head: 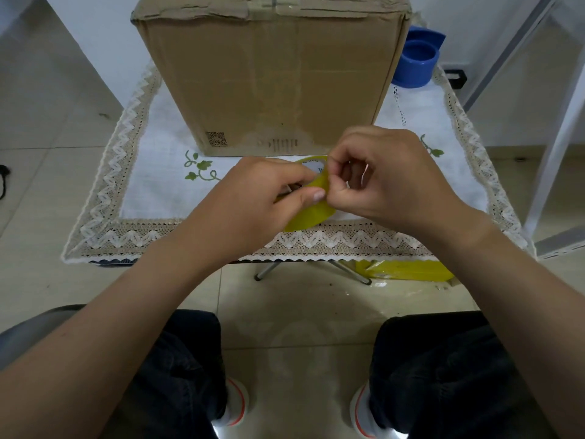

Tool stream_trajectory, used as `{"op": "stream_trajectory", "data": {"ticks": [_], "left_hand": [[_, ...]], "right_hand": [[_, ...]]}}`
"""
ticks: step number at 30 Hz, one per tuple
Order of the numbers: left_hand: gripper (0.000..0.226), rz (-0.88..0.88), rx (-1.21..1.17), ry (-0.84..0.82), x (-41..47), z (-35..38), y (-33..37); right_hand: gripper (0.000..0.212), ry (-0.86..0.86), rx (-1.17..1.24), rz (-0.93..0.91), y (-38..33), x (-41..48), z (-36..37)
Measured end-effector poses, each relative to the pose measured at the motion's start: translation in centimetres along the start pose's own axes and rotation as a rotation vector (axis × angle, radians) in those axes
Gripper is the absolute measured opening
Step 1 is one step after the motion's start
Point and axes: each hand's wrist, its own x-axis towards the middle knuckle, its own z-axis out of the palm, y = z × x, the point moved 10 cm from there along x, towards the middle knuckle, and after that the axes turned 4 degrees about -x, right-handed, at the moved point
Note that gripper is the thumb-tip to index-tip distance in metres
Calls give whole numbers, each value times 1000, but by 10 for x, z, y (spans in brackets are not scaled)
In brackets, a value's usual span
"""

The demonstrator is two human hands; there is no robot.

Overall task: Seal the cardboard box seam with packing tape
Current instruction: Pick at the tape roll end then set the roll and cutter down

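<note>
Head view | our left hand (253,191) holds the yellow tape roll (311,213) tight over the table (152,172) | right hand (376,182) pinches its loose end | box (269,83) waits behind | next: we think, pull tape up to the top seam

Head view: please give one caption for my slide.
Both hands pick at a yellow tape roll before the cardboard box.

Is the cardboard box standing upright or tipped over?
Upright. The cardboard box stands flat on the lace-trimmed tablecloth, its taped top flaps facing up.
</note>
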Motion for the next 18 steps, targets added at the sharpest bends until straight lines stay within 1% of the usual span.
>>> {"op": "stream_trajectory", "data": {"ticks": [3,6,7,8,10,14,16,18], "left_hand": [[28,-66,-87,23,0,-2,-8],[22,-102,-120,78,-1,-8,-15],[21,-110,-124,90,-2,-10,-17],[21,-115,-121,93,-2,-11,-18],[22,-114,-107,94,-3,-10,-17],[31,-112,-48,107,-2,-9,-14],[30,-114,-56,91,-2,-8,-13],[24,-124,-67,70,-2,-5,-14]], "right_hand": [[3,14,61,64,7,0,-3],[6,48,173,162,23,-4,-6],[10,41,190,173,25,-4,-5],[13,24,196,167,25,-3,-3],[11,3,229,140,21,-2,1],[8,10,273,130,19,0,0],[6,7,264,135,20,-1,-1],[3,0,252,155,22,-1,-2]]}}
